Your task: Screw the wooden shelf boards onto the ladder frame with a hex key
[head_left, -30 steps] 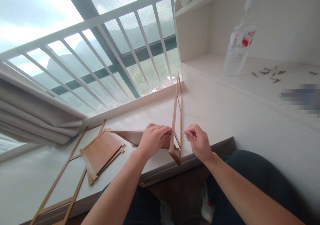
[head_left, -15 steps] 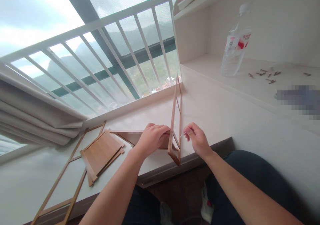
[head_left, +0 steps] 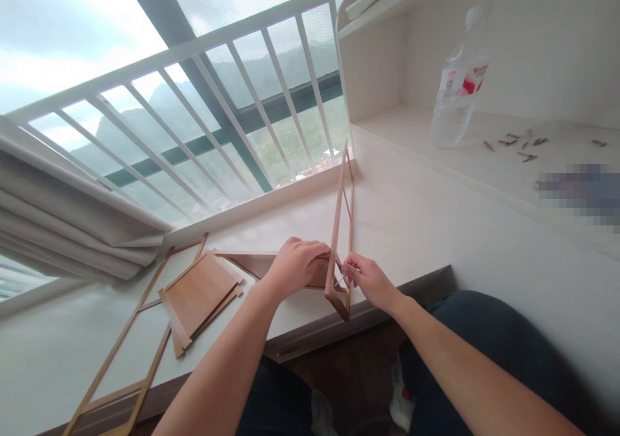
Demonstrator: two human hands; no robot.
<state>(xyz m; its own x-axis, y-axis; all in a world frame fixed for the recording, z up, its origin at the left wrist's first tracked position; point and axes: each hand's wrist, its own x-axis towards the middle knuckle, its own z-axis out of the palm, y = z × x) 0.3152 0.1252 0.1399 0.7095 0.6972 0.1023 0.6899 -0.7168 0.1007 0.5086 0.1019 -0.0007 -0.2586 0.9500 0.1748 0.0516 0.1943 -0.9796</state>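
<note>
A thin wooden frame (head_left: 340, 223) stands on edge a little right of the frame's centre, running from the near edge of the pale worktop (head_left: 416, 216) up toward the window corner. At its near end the left hand (head_left: 295, 269) is closed over the joint where the upright frame meets a flat wooden panel (head_left: 252, 265) lying to its left, fingers curled down on the wood. Just to the right of the frame, the right hand (head_left: 371, 281) pinches a small metal pin (head_left: 341, 279) (too slim to tell whether it is a screw or a key) between thumb and fingertips, its tip touching the frame's lower rail.

Further left on the worktop lies a brown wooden board (head_left: 198, 292) with raised strips along its edges, and under and beyond it a long, open ladder-like frame (head_left: 121, 345) stretches toward the lower left corner. Folded pale curtain fabric (head_left: 68, 229) bunches at the left edge. White window bars (head_left: 232, 113) fill the upper left, with hills and sky behind them.

At upper right, on a raised shelf (head_left: 484, 165), stands a clear plastic bottle (head_left: 458, 93) with a red and white label. A scatter of small dark screws (head_left: 518, 144) lies to its right. The person's dark-clad knees (head_left: 484, 332) show at the bottom.
</note>
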